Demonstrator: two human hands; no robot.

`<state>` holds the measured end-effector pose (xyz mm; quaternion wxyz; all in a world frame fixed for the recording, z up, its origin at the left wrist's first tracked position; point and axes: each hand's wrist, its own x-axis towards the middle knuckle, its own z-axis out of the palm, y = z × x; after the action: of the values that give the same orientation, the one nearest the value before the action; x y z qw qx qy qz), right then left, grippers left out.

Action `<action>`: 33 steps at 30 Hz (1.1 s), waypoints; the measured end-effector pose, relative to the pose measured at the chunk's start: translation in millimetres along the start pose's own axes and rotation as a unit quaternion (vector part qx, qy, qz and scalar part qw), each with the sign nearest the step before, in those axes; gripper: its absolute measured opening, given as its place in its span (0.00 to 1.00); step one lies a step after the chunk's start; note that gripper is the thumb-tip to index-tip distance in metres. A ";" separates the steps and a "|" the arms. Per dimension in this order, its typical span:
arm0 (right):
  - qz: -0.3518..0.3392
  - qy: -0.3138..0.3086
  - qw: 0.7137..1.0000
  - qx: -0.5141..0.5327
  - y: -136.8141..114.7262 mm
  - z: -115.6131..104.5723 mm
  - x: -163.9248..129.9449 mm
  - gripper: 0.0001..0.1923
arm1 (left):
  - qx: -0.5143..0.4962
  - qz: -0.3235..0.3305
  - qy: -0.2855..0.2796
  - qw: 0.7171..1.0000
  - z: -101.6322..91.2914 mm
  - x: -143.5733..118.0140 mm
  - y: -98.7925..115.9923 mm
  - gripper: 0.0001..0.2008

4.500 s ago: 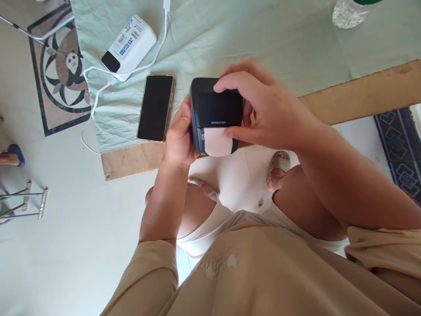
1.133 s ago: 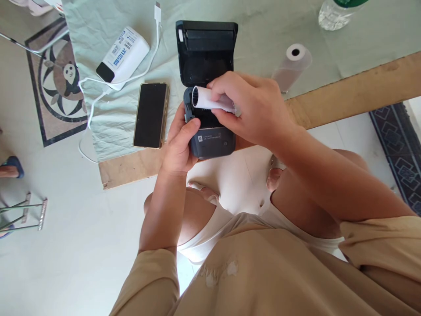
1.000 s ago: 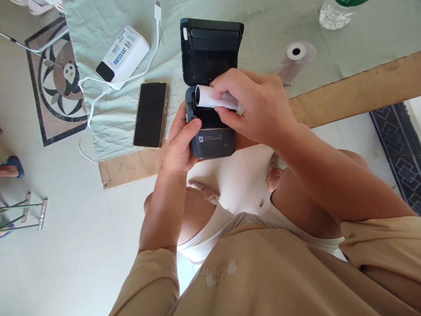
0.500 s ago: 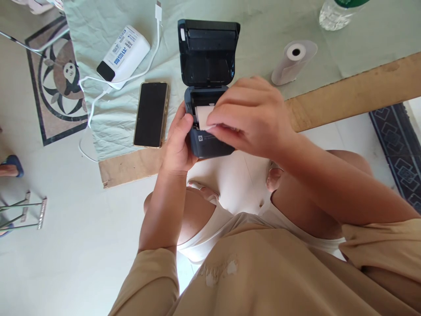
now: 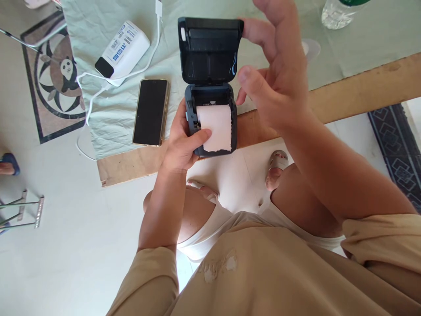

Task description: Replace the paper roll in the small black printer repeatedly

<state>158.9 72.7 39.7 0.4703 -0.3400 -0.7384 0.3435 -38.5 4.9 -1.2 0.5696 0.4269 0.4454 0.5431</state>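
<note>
My left hand (image 5: 182, 142) grips a small dark thermal label printer (image 5: 234, 125) from its left side, near the table's front edge. Its black lid (image 5: 210, 57) stands raised and open. Out of the paper bay a strip of white paper (image 5: 217, 125) with a ragged right edge lies over the printer's front, and my left thumb presses on it. To the right is my right hand (image 5: 276, 66), fingers apart and holding nothing. One of its fingertips appears to touch the lid's upper right corner.
A black phone (image 5: 150, 112) lies left of the printer. Behind it are a white power bank (image 5: 123, 52) and a white cable (image 5: 157, 44). Part of a clear film piece (image 5: 312, 49) shows behind my right hand. A bottle (image 5: 337, 15) stands at the back right.
My right hand has let go of the paper and moved up and right to the lid. The paper now lies down over the printer's front, with my left thumb on it.
</note>
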 end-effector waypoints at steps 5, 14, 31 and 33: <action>-0.018 0.005 0.999 0.039 3.3 4.4 -1.3 0.14 | 0.002 0.009 0.012 1.000 -0.1 -1.8 -0.8 0.26; 0.025 -0.157 0.986 -0.043 24.4 10.9 -10.0 0.32 | -0.054 0.010 -0.008 0.998 5.3 -3.7 0.6 0.28; 0.071 -0.178 0.980 -0.048 13.9 10.0 -13.0 0.28 | -0.098 -0.022 -0.042 0.994 8.5 -0.5 8.7 0.18; 0.066 -0.166 0.983 -0.051 13.4 9.3 -14.4 0.28 | -0.098 -0.025 -0.028 0.994 9.8 0.8 8.8 0.18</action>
<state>157.4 66.2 19.0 0.2995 -0.3492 -0.7988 0.3877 -31.1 6.0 9.6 0.6345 0.3727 0.3844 0.5575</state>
